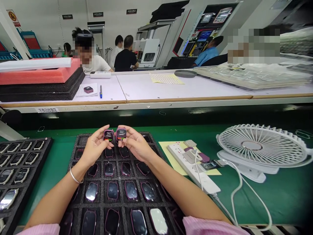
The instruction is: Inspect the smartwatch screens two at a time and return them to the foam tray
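Near the middle of the frame, the left hand (94, 147) is holding a small purple device (108, 134) between thumb and fingers, its lit screen facing the camera. The right hand (136, 144) is gripping a second purple device (121, 133) in the same way. The two devices are standing just beside each other, above the far rows of a black foam tray (102, 205) full of similar devices. A second tray (36, 156) is lying at the lower left. A white power strip (193, 169) and a white fan (260, 147) are lying to the right on the green mat.
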`<state>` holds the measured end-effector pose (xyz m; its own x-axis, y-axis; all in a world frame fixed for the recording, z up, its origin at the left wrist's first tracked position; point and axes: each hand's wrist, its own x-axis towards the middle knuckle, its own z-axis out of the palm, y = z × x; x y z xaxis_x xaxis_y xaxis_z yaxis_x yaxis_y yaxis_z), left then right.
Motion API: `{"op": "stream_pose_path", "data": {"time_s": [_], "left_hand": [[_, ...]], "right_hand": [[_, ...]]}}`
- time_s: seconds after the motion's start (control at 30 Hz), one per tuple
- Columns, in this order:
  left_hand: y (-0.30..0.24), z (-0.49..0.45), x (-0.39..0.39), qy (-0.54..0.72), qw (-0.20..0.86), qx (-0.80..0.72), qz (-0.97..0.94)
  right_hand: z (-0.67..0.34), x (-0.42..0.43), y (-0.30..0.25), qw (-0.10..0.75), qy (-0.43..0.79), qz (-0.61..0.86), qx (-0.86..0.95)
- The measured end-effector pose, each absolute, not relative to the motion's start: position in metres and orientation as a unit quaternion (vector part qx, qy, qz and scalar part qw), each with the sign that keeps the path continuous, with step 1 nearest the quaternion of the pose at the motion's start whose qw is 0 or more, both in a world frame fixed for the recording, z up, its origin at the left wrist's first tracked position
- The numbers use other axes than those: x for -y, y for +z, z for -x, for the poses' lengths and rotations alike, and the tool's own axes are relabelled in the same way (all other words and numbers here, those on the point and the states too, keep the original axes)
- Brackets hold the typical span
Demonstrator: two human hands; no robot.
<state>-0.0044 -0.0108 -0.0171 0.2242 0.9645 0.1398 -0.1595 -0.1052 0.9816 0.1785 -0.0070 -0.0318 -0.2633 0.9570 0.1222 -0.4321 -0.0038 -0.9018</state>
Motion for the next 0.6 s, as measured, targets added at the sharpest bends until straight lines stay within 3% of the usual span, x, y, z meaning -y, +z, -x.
{"op": "stream_pose_path", "data": {"time_s": [0.6], "left_hand": [[-0.0178, 0.0021, 0.0107, 0.507, 0.548, -0.363, -0.558]], "right_hand": [[-0.1775, 0.0082, -0.0316, 0.538, 0.647, 0.282, 0.461]]}}
